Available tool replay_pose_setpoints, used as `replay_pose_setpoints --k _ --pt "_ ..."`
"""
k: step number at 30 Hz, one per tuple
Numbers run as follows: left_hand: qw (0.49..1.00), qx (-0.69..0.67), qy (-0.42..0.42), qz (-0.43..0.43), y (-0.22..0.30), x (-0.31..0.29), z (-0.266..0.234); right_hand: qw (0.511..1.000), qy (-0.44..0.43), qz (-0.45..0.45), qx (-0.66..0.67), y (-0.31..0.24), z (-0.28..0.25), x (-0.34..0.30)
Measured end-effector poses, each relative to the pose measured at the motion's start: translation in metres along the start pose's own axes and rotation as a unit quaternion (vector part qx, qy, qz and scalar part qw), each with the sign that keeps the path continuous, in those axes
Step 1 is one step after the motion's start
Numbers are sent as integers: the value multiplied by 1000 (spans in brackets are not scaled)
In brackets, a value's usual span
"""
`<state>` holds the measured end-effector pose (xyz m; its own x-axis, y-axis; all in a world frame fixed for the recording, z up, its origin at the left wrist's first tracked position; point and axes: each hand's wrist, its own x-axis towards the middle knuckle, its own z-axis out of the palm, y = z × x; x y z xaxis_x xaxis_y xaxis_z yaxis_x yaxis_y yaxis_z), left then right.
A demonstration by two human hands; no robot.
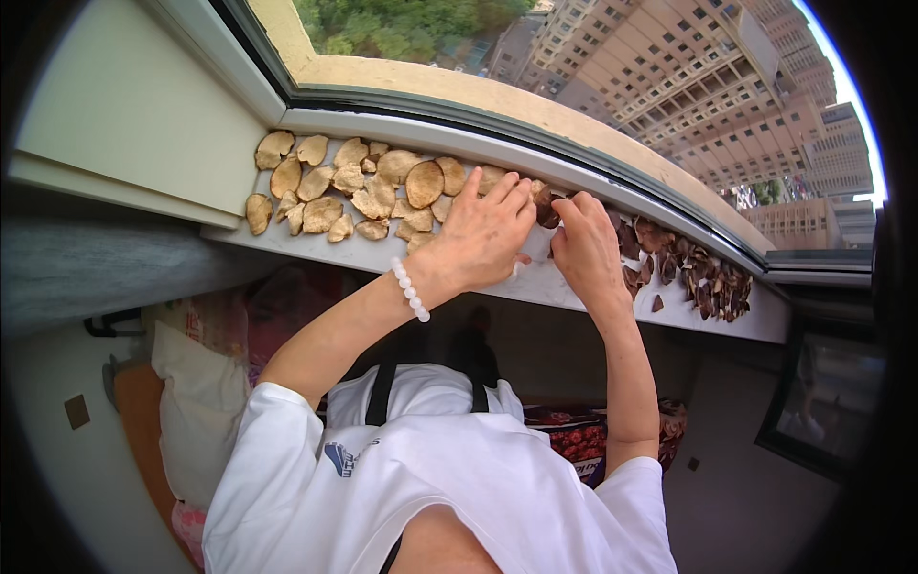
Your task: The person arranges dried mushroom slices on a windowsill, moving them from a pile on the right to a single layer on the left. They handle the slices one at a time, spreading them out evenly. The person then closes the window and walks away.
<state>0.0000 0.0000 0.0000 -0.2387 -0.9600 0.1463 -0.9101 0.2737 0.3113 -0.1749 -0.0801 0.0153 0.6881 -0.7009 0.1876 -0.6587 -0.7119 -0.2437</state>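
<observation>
Pale tan dried slices [374, 198] lie spread over the left part of a white windowsill [359, 253]. My left hand [483, 234], with a white bead bracelet [409, 289] at its wrist, rests over the right end of these slices. Its fingers are stretched out, and what lies beneath the palm is hidden. Close beside it, my right hand [588, 249] has its fingers bent and pinched at a dark brown dried slice [546, 207]. More dark brown dried pieces [712, 284] cover the sill to the right of that hand, smaller and more crowded toward the far right.
A window frame [402, 122] runs along the sill's far side, with tall buildings [660, 77] outside. A pale panel [143, 105] stands at the left. Below the sill are a white sack [196, 411], a printed red package [579, 440] and a dark-framed object [827, 397].
</observation>
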Motion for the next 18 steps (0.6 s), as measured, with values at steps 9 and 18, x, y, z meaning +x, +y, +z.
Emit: replay_pose_setpoints --k 9,18 --pt "1000 11 12 -3 -4 2 4 986 -59 65 144 2 -42 5" --pt "1000 -20 21 1 -9 -8 -9 845 -92 242 467 5 -11 -13"
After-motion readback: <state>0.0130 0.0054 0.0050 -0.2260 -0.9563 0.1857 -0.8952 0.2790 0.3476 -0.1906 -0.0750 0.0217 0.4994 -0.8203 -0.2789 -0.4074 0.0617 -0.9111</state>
